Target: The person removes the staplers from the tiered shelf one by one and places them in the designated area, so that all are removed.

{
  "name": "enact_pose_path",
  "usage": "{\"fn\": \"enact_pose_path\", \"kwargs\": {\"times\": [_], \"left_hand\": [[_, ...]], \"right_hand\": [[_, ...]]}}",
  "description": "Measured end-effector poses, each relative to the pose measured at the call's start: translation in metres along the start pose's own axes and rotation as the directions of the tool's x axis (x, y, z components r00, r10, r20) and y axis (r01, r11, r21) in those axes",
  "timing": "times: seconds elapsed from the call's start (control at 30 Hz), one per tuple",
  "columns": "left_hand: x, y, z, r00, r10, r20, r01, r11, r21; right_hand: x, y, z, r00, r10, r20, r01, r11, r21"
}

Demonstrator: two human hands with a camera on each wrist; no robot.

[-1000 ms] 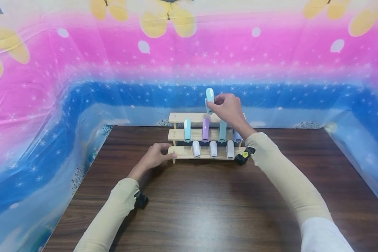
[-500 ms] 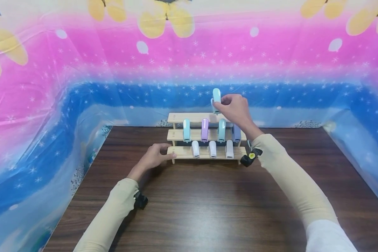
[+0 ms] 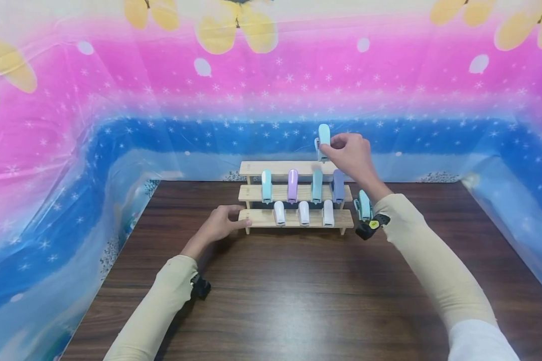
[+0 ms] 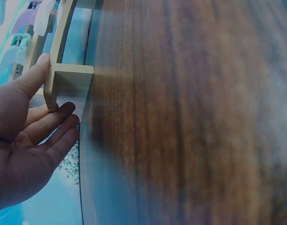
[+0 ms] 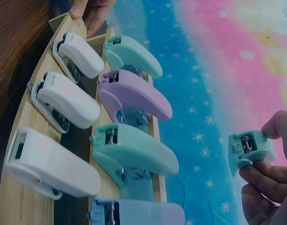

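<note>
My right hand (image 3: 351, 153) pinches a mint-green stapler (image 3: 324, 138) between thumb and fingers, above the top tier of a three-tier wooden display stand (image 3: 253, 192). In the right wrist view this held stapler (image 5: 249, 146) is seen end-on, apart from the stand. My left hand (image 3: 221, 223) grips the left end of the bottom tier, thumb on top and the index finger beneath, as the left wrist view shows. Three white staplers (image 3: 303, 213) line the bottom tier. On the middle tier stand mint staplers (image 3: 266, 186), a purple stapler (image 3: 292, 185) and a blue-violet stapler (image 3: 338, 186).
Another mint-green stapler (image 3: 363, 204) stands on the brown wooden table (image 3: 271, 286) right of the stand, partly hidden by the right wrist camera (image 3: 368, 228). A patterned pink and blue cloth (image 3: 271, 100) hangs behind the table and along its sides.
My right hand has moved right along the top tier with the mint stapler, uncovering the blue-violet stapler and the one on the table. My left hand stays at the stand's end.
</note>
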State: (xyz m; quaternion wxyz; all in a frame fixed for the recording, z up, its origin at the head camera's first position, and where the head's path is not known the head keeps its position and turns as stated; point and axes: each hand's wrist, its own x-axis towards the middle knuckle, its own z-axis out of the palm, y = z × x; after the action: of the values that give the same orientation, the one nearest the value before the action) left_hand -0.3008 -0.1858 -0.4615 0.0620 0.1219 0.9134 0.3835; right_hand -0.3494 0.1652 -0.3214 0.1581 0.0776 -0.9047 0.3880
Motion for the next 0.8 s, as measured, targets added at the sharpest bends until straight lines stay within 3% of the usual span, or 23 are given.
{"fn": "enact_pose_path", "kwargs": {"times": [0.4,0.8], "left_hand": [[-0.001,0.002,-0.001,1.000,-0.011,0.003,0.011,1.000,-0.001],[0.000,0.000,0.000,1.000,-0.004,-0.001,0.004,1.000,0.008]], "right_hand": [[-0.007,0.014,-0.022,0.999,0.014,-0.036,-0.016,0.999,-0.029],[-0.016,0.030,-0.039,0.996,0.091,-0.017,-0.091,0.996,-0.022]]}}
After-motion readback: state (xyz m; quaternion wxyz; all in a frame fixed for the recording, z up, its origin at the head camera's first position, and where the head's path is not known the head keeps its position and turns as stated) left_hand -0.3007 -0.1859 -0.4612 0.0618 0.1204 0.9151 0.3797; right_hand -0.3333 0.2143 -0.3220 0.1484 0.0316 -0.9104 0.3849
